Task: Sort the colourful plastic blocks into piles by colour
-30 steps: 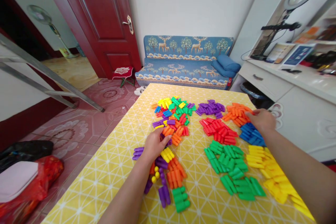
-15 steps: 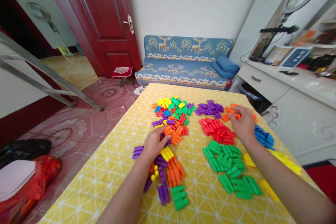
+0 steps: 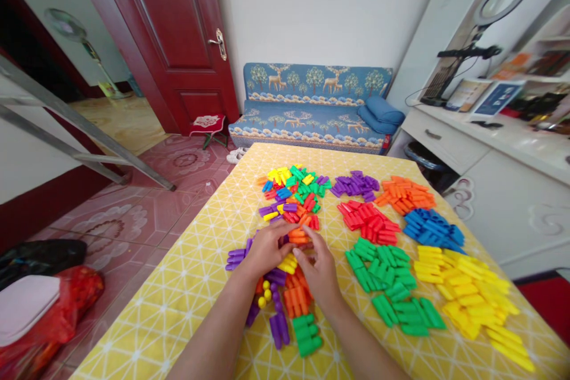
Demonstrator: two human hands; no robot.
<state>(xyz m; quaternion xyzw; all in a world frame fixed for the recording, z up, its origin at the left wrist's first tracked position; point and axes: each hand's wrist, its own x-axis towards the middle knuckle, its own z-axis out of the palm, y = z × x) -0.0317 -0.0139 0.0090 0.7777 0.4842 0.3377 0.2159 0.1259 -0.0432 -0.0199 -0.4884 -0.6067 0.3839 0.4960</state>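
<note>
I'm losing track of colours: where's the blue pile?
In the head view, the blue pile lies on the right of the table, between the orange pile behind it and the yellow pile in front.

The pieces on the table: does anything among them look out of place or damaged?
I see no damage. Only the round yellow knobs near the left hand look slightly odd: the orange pieces beside them have longer, finger-like shapes.

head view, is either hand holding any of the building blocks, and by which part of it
It cannot be told: the left hand and right hand are close together at some orange building blocks, but any hold is hidden.
</note>
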